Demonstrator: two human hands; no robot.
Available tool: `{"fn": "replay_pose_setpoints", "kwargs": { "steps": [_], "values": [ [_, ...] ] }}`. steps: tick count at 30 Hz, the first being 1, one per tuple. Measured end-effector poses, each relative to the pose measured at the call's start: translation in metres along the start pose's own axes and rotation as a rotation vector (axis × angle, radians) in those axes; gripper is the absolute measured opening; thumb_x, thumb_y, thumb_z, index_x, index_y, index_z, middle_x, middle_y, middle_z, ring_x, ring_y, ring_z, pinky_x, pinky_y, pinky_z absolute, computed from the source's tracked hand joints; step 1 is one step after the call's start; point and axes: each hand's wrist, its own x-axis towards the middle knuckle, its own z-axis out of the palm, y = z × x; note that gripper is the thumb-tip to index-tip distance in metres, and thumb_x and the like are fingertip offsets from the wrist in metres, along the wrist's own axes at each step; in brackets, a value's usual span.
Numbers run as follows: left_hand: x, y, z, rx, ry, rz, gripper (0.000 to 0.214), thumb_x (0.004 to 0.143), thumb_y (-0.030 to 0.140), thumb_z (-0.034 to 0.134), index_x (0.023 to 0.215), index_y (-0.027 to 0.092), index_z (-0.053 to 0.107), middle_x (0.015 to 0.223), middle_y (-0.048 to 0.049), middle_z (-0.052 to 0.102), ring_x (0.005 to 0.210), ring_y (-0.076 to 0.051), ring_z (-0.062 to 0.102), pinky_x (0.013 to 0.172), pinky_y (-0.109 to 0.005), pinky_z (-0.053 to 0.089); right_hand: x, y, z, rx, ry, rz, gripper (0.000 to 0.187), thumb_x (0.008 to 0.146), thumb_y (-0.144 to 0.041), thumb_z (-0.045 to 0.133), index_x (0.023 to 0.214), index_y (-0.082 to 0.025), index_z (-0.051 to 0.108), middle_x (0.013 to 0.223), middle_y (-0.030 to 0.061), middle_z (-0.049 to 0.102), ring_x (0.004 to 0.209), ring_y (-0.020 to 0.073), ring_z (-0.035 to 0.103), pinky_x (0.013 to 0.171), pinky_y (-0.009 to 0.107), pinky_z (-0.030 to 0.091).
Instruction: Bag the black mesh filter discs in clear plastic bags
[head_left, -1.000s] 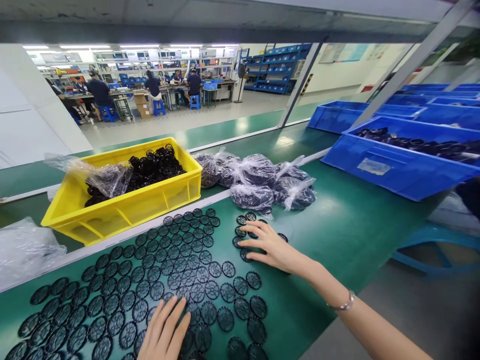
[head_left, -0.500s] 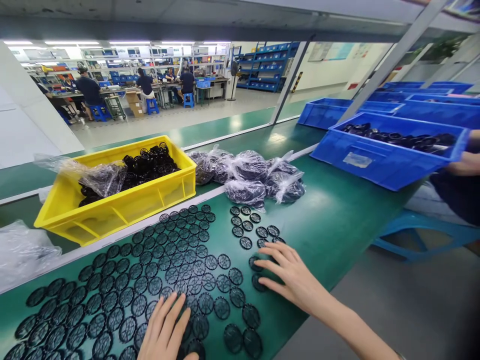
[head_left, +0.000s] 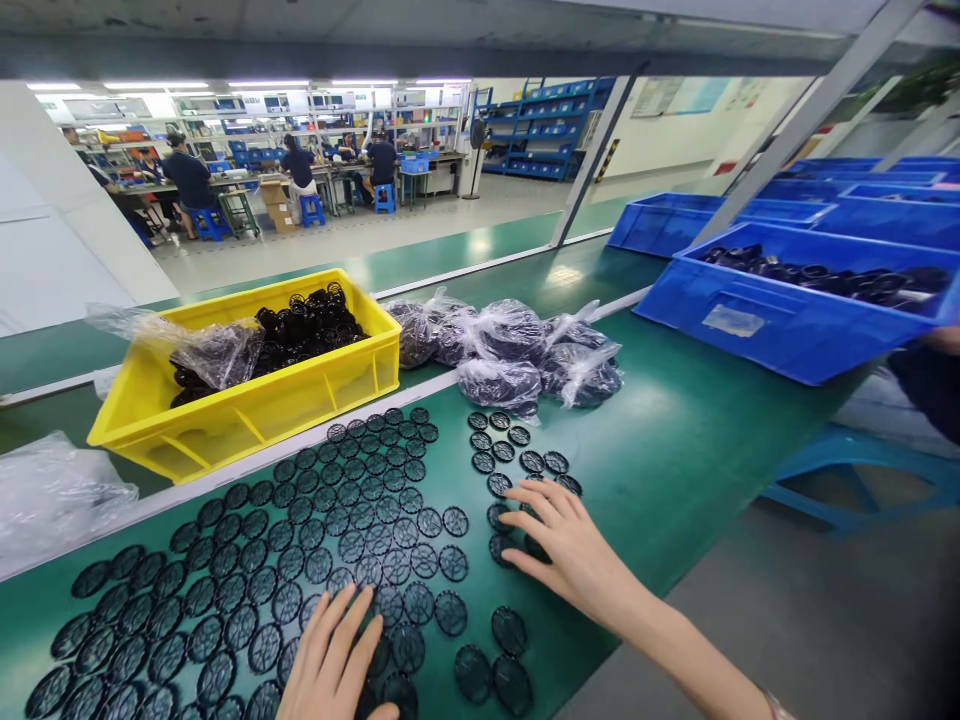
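Several round black mesh discs (head_left: 352,520) lie flat in rows on the green table mat (head_left: 675,440). My right hand (head_left: 562,545) rests palm down with fingers spread on a few discs at the right end of the spread. My left hand (head_left: 334,660) lies flat, fingers stretched, on discs near the front edge. A small separate group of discs (head_left: 517,450) sits just beyond my right hand. Neither hand grips anything.
A yellow bin (head_left: 247,410) with black parts and a plastic bag stands behind the discs. Clear bags of black parts (head_left: 510,350) lie to its right. Blue bins (head_left: 787,320) stand at the far right; another person's arm shows there. Workers sit far behind.
My right hand slid back toward me from the far small group of discs to discs nearer the table's front edge. My left hand stayed almost in place.
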Motion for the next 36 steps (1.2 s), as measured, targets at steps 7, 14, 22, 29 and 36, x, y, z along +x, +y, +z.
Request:
{"fn": "replay_pose_setpoints", "kwargs": {
  "steps": [7,14,22,29,36],
  "values": [
    [0.003,0.003,0.001,-0.004,0.030,0.008,0.053,0.094,0.058,0.052,0.130,0.021,0.063,0.140,-0.0060,0.060,0.133,-0.025,0.050,0.108,-0.037,0.048,0.023,-0.031,0.013,0.038,0.048,-0.020,0.031,0.089,-0.042,0.068,0.114,-0.023,0.064,0.124,0.0107,0.064,0.125,0.0317,0.052,0.109,0.056,0.040],
    [0.009,0.005,-0.014,-0.045,0.026,-0.048,0.044,0.096,0.048,0.053,0.129,0.021,0.063,0.139,-0.0063,0.061,0.135,-0.024,0.048,0.109,-0.034,0.047,0.020,-0.008,0.005,-0.015,0.083,0.004,0.023,0.095,-0.034,0.061,0.115,-0.023,0.066,0.125,0.0125,0.063,0.127,0.0322,0.051,0.109,0.058,0.041],
    [0.006,0.023,-0.011,-0.147,0.041,-0.091,0.042,0.100,0.038,0.046,0.134,0.019,0.058,0.150,-0.0082,0.050,0.144,-0.028,0.036,0.112,-0.043,0.045,-0.055,-0.054,-0.009,0.071,0.037,-0.087,0.027,0.090,-0.042,0.067,0.112,-0.027,0.068,0.123,0.0078,0.066,0.122,0.0293,0.055,0.105,0.052,0.047],
    [-0.004,0.026,-0.017,-0.165,0.004,-0.117,0.041,0.098,0.035,0.050,0.135,0.020,0.058,0.151,-0.0088,0.049,0.144,-0.029,0.037,0.109,-0.046,0.047,-0.066,-0.020,-0.004,-0.011,0.131,-0.002,0.027,0.092,-0.041,0.065,0.117,-0.029,0.068,0.124,0.0083,0.066,0.125,0.0311,0.054,0.105,0.054,0.047],
    [-0.018,0.033,-0.018,-0.142,0.018,-0.201,0.041,0.099,0.036,0.048,0.135,0.021,0.058,0.151,-0.0089,0.049,0.146,-0.030,0.034,0.110,-0.045,0.047,-0.034,-0.066,0.006,0.096,-0.020,-0.220,0.040,0.090,-0.044,0.066,0.129,-0.035,0.063,0.135,0.0060,0.061,0.132,0.0304,0.049,0.110,0.055,0.043]
  ]
}}
